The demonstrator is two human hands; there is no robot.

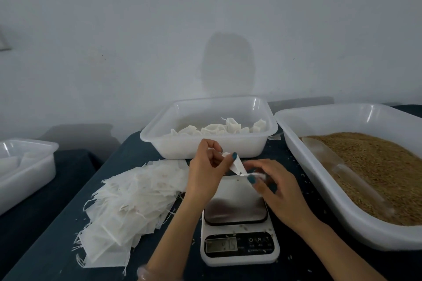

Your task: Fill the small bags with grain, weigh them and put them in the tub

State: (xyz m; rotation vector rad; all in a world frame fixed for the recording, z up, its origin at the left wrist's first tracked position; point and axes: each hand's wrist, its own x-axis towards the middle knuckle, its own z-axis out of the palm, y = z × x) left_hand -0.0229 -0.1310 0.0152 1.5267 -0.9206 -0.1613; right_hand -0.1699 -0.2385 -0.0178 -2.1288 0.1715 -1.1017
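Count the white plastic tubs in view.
3: left tub at the far left, cropped; middle tub behind the scale, holding bags; right tub holding grain.

A small white bag [238,165] hangs tilted above the scale [235,203] — filled bags [219,129] sit in the tub [205,146].

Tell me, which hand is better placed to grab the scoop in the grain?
Probably the right hand. The scoop lies in the grain tray on that side, while the left hand would have to cross over the scale. Both now pinch the small bag.
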